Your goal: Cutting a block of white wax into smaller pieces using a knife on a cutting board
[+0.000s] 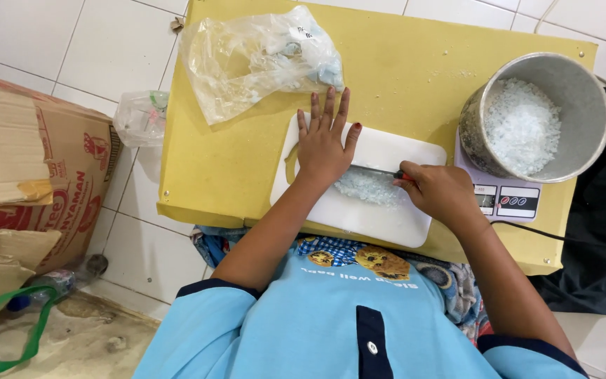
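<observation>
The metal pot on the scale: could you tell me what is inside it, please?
The metal pot holds a heap of pale, translucent chopped bits, filling its floor. What lies beneath them, and the scale platform under the pot, is covered.

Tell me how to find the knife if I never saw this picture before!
Look at the low yellow table, then the white cutting board lying on it in front of the person. The knife lies across that board, its blade pressed under the left hand and its handle gripped in the right hand. It is the only thin metal strip there, above the pale crumbs.
</observation>
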